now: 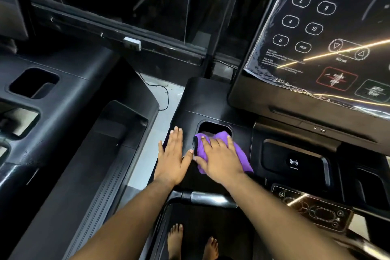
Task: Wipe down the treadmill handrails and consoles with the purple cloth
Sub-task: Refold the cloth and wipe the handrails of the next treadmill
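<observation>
Both hands lie flat on the black console top of the treadmill, side by side. Above and to the right of them rises the screen panel (316,34), the biggest thing in view, its printed buttons under a wrinkled plastic film. Left of the hands, across a strip of pale floor (160,112), stands a second treadmill (69,133) with its own cup pocket. Just under the wrists a steel handrail bar (209,197) crosses, and to the right of the right hand sits a shallow tray with a wireless mark (293,162). The right hand (221,160) presses the purple cloth (240,152) down with spread, nearly straight fingers, covering most of it; the cloth lies bunched at the lower edge of the cup pocket (213,129), one corner drooping into the hole. The left hand (174,158) rests bare on the console (190,99), fingers straight and together, its thumb close to the other hand's thumb, holding nothing. The cloth looks soft, light and limp, likely to fold and slide easily on the smooth plastic, so a flat palm over its middle should steer it better than a pinch at an edge. Both forearms reach forward and slightly inward, wrists low.
</observation>
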`<state>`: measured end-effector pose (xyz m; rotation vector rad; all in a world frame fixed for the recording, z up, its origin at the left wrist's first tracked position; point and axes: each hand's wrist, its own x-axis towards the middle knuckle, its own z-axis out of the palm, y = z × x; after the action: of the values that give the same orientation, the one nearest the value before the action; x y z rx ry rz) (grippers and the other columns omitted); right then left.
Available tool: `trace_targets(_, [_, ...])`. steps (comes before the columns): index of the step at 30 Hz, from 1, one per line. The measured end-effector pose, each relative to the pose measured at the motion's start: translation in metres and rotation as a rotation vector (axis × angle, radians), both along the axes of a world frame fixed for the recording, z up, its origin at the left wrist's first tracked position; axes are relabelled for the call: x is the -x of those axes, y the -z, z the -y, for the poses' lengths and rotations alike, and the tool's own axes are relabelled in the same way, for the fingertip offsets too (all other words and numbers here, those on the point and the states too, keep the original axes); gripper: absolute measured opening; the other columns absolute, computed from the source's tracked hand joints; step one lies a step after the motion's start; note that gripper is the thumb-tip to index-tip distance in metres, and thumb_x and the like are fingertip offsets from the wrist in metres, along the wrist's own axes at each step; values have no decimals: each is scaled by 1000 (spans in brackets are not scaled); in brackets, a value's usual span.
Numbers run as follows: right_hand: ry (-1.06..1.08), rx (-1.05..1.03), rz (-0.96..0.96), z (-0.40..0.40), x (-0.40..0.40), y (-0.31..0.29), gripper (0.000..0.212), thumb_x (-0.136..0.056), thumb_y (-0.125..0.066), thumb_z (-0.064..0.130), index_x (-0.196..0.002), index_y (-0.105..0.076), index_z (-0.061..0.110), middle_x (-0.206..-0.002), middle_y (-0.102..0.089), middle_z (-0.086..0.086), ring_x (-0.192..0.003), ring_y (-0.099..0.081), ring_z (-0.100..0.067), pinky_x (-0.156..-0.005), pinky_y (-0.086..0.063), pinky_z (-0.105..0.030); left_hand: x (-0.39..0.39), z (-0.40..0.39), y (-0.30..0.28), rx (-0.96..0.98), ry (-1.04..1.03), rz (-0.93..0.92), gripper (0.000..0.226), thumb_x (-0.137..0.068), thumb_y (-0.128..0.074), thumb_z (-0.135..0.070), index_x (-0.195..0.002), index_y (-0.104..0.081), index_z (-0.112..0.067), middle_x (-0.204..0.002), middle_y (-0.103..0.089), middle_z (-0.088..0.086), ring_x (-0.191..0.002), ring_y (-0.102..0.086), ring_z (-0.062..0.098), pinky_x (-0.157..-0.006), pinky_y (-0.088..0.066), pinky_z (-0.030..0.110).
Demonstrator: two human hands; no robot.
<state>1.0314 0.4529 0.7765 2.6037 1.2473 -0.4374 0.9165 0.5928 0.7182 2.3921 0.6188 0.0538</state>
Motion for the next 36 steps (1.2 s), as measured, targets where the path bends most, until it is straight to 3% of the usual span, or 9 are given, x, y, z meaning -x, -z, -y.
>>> trace_targets(2, [-14,9,-109,-10,-23,-4,80,-92,-14,81,-124,-60,24,-123,-69,-7,-121,-59,-30,-112,-32,-45,-2,-1,0,6,-17,-6,79,-95,-4,-65,-162,14,-27,-171,16,-9,-153,23,1,-122,21,37])
trace_targets(5, [-46,95,-253,-22,-44,-12,69,-92,-16,83,-100,-59,29,-113,-71,-4,-109,-62,-30,-97,-38,-43,-3,-1,2,-11,-11,-57,79,-95,-2,-65,-163,11,-28,-171,16,-11,-154,22,2,-122,20,40])
trace_targets(10, [-270,-112,-15,29,-45,0,52,-98,-31,68,-106,-62,28,-105,-66,3,-106,-62,-24,-107,-37,-45,-8,0,1,-56,-5,-104,74,-98,1,-61,-164,7,-29,-170,17,-12,-154,22,5,-126,14,46])
trace_targets(14, [-235,-142,198,42,-84,6,50,-96,-43,59,-129,-66,29,-125,-63,0,-120,-60,-22,-114,-31,-64,-10,-1,-1,-70,-6,-144,66,-106,-10,-53,-164,8,-28,-170,18,-11,-155,22,7,-126,12,48])
trace_targets(18, [41,-173,140,36,-46,19,59,-97,-57,43,-153,-43,32,-157,-45,-5,-144,-43,-25,-119,-21,-66,-9,-1,1,-63,2,-133,76,-96,3,-61,-164,9,-28,-170,18,-11,-155,22,7,-127,9,50])
trace_targets(25, [334,-206,94,33,-62,12,70,-105,-36,51,-164,-8,27,-172,-4,0,-159,-3,-20,-122,-13,-62,-10,-2,3,-62,8,-128,78,-94,2,-62,-164,8,-27,-171,17,-10,-156,20,9,-127,7,53])
trace_targets(30, [0,-87,-10,-27,-66,11,73,-105,-33,53,-163,7,32,-171,15,7,-157,15,-20,-125,-4,-60,-9,-2,4,-62,1,-119,79,-95,2,-63,-163,12,-26,-171,15,-10,-156,20,7,-128,5,52])
trace_targets(33, [-166,-46,-47,-16,-87,3,74,-105,-39,53,-162,5,37,-170,13,12,-158,10,-16,-125,-11,-53,-9,-2,4,-68,6,-120,79,-94,2,-64,-162,12,-26,-171,14,-10,-156,19,8,-128,3,53])
trace_targets(36, [59,-63,-13,-2,-122,-3,72,-103,-34,61,-163,-2,37,-172,-2,7,-158,-9,-22,-124,-19,-48,-9,-2,3,-75,17,-133,79,-95,1,-65,-162,15,-27,-170,18,-10,-155,21,8,-128,4,54])
